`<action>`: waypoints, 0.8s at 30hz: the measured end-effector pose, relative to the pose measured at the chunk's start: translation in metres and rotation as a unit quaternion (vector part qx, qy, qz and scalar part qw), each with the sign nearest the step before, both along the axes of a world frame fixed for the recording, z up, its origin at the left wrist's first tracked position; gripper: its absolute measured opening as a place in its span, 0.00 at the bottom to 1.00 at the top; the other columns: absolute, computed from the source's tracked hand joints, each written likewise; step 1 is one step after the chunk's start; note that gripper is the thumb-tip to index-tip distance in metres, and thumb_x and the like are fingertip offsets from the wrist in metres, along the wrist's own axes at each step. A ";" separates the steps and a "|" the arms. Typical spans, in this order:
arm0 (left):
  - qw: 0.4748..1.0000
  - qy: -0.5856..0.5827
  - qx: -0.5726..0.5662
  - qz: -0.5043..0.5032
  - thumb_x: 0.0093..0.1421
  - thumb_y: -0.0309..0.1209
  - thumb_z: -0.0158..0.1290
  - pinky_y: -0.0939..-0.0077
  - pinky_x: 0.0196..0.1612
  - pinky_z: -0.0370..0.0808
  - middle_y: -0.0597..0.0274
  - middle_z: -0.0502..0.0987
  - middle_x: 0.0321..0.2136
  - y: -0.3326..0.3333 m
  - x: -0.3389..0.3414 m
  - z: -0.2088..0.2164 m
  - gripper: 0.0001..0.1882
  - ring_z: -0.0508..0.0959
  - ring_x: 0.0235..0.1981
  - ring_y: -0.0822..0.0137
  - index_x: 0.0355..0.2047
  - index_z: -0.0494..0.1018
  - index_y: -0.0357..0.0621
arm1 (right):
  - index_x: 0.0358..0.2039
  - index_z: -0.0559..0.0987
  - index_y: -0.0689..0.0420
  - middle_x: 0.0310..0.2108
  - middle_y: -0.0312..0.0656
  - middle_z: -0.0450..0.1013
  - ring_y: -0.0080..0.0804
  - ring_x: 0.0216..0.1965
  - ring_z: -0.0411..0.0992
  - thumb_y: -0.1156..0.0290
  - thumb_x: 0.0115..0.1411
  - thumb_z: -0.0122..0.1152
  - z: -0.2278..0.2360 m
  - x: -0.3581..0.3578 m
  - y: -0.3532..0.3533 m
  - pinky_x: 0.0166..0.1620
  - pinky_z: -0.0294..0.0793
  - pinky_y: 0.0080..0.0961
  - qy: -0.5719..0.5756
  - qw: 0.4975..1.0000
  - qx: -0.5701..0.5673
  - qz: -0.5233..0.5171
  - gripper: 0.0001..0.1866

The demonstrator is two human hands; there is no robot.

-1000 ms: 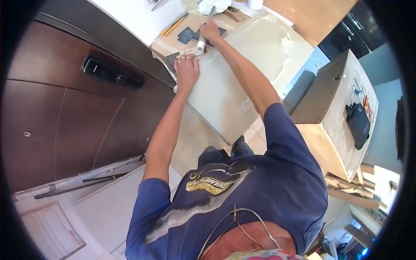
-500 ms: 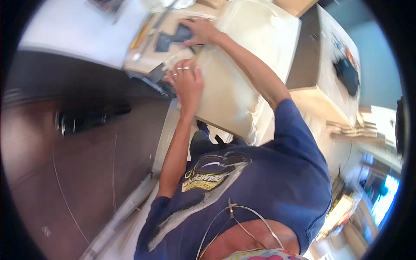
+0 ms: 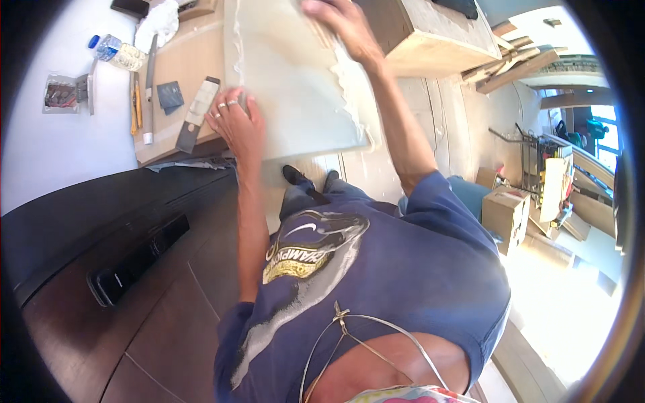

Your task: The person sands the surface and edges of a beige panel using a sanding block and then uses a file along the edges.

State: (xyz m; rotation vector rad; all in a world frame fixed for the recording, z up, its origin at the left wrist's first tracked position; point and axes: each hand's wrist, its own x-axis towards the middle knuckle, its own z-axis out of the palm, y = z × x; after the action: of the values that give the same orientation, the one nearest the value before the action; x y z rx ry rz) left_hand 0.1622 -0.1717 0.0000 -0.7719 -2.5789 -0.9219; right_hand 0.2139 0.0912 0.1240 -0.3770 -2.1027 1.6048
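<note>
A pale, glossy panel with ragged, coated edges lies in front of me. My left hand, with rings on its fingers, rests at the panel's left edge; thumb and fingers are spread apart. Right beside its fingertips is a flat tool, pale in the middle and dark at both ends. My right hand is over the panel's far right edge with its fingers bent in; blur hides what they hold, if anything. A dark square sheet, perhaps sandpaper, lies on the wooden board left of the panel.
A yellow pencil-like tool and a long grey tool lie along the board's left side. Behind them are a blue-capped bottle and a white crumpled cloth. A wooden box stands to the right; cardboard boxes stand on the floor.
My right hand has left the dark sheets and moved right, across to the panel's far right edge. Fewer dark sheets show on the board. My left hand stays by the panel's left edge.
</note>
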 end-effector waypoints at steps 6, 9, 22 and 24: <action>0.994 0.064 -0.048 -0.068 0.64 0.37 0.60 0.23 0.70 0.49 0.55 0.73 0.61 0.037 -0.012 -0.005 0.20 0.66 0.68 0.51 0.54 0.76 0.47 | 0.70 0.71 0.57 0.66 0.54 0.69 0.46 0.64 0.70 0.51 0.63 0.66 -0.075 0.208 0.016 0.65 0.69 0.39 -0.075 0.981 -0.013 -0.178 0.39; 0.986 0.102 -0.059 -0.122 0.65 0.39 0.58 0.23 0.70 0.49 0.54 0.73 0.62 0.086 -0.057 0.006 0.20 0.65 0.69 0.51 0.55 0.75 0.46 | 0.70 0.74 0.48 0.66 0.59 0.67 0.50 0.66 0.67 0.51 0.59 0.71 -0.109 0.253 -0.030 0.65 0.69 0.42 -0.108 0.976 -0.044 -0.183 0.39; 0.993 0.057 -0.094 -0.045 0.68 0.46 0.52 0.44 0.69 0.61 0.51 0.74 0.62 0.137 -0.139 -0.020 0.26 0.68 0.68 0.48 0.59 0.75 0.43 | 0.70 0.72 0.50 0.69 0.65 0.63 0.59 0.70 0.63 0.33 0.58 0.62 -0.135 0.075 0.084 0.69 0.65 0.49 -0.163 0.956 0.110 -0.218 0.46; 0.994 0.032 -0.084 -0.061 0.68 0.46 0.52 0.47 0.69 0.62 0.49 0.73 0.63 0.151 -0.136 -0.020 0.26 0.69 0.67 0.48 0.58 0.75 0.43 | 0.70 0.73 0.51 0.69 0.65 0.63 0.58 0.70 0.63 0.33 0.58 0.62 -0.136 0.063 0.102 0.69 0.64 0.49 -0.160 0.951 0.101 -0.243 0.46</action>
State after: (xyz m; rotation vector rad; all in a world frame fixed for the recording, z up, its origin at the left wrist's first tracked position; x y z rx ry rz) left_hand 0.0264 -0.0208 -0.0200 -0.9982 -2.6008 -0.7076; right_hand 0.2772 0.1937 -0.0122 -1.0508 -2.1474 1.0867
